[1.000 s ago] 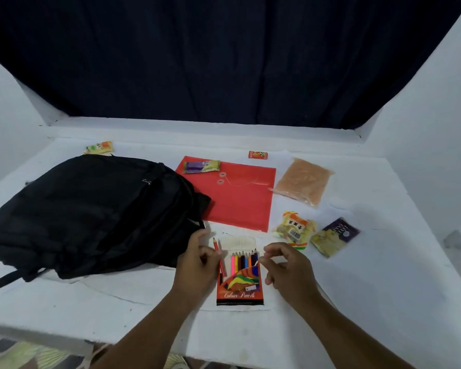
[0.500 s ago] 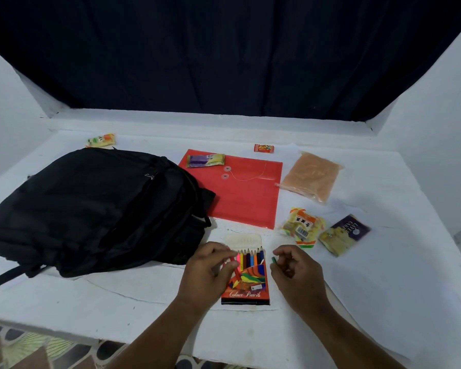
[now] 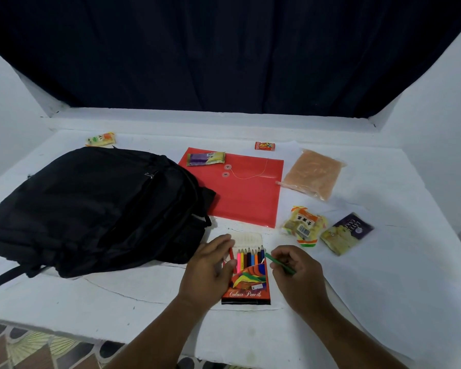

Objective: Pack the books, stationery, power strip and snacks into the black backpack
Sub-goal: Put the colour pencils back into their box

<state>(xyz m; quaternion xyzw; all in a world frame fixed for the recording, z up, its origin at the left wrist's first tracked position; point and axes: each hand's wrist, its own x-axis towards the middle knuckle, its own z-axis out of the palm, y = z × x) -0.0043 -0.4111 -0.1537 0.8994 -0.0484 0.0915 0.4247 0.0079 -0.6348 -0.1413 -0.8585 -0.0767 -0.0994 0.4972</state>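
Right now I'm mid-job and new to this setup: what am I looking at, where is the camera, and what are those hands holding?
There is no machine: a person's two bare hands, filmed by one camera worn on the head, looking down at a white table. The left hand rests on an open red cardboard box of colour pencils, fingers at a red pencil. The right hand holds a green pencil. Left lies a black fabric backpack; beyond, a flat red plastic envelope with a purple-yellow snack wrapper on it. Right are a clear bag of orange snacks, a yellow snack packet and a purple cake packet.
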